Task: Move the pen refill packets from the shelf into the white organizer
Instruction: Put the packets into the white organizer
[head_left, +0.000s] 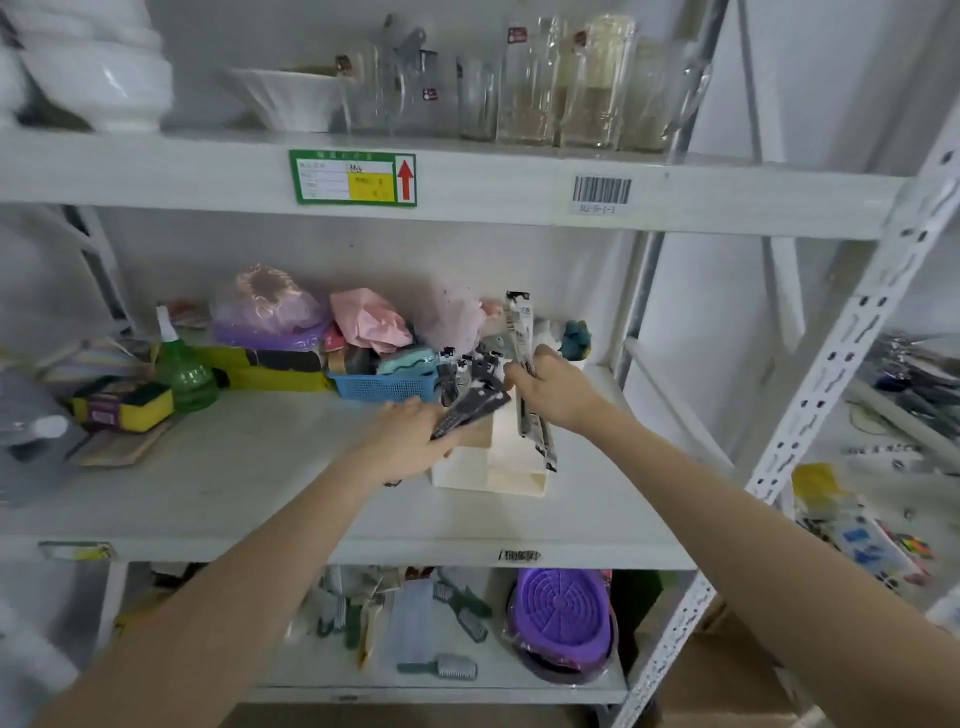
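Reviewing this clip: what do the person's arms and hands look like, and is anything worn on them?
Both arms are bare along their whole visible length, with no sleeves in view. The left hand and right hand wear no gloves; no watch, bracelet or ring shows on either wrist or on the visible fingers.

Two bare forearms reach in from the bottom edge, with no sleeves covering them up to where they leave view. The left hand and the right hand are bare too, without gloves. The wrists and the fingers that show carry no watch, bracelet or ring.
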